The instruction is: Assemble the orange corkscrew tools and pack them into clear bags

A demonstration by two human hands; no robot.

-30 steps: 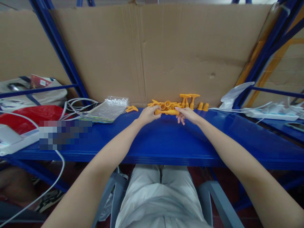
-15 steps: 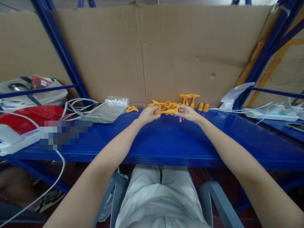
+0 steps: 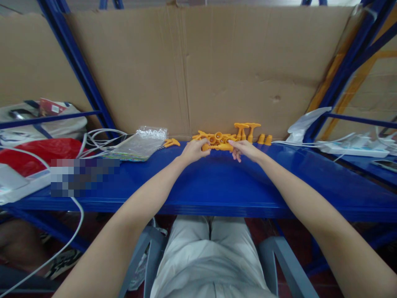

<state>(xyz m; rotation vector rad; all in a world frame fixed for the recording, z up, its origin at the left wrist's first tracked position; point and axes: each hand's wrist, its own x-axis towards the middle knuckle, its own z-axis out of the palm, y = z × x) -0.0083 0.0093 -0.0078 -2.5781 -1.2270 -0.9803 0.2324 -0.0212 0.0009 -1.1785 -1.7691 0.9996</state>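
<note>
Low over the blue table [image 3: 211,182], my left hand [image 3: 194,151] pinches a yellow-orange plastic piece [image 3: 221,147] by its rounded left end. The piece lies roughly level, with a ridged neck and a thicker right part. At its right end is my right hand [image 3: 243,150], one finger stretched towards it and the other fingers apart and hanging below; whether that fingertip touches is too small to tell. Just behind, a pile of similar yellow parts [image 3: 218,136] includes a cup-shaped one. Two T-shaped yellow pieces [image 3: 250,131] stand beyond my right hand.
Two small yellow cones [image 3: 264,139] stand farther right. Left of the pile lie a yellow part [image 3: 171,142] and a clear plastic bag [image 3: 139,145]. White cables and a power strip [image 3: 353,149] sit at the right. A cardboard panel [image 3: 217,74] closes the back.
The fingers of my right hand have loosened and spread at the right end of the plastic piece. My left hand keeps its pinch almost in place.
</note>
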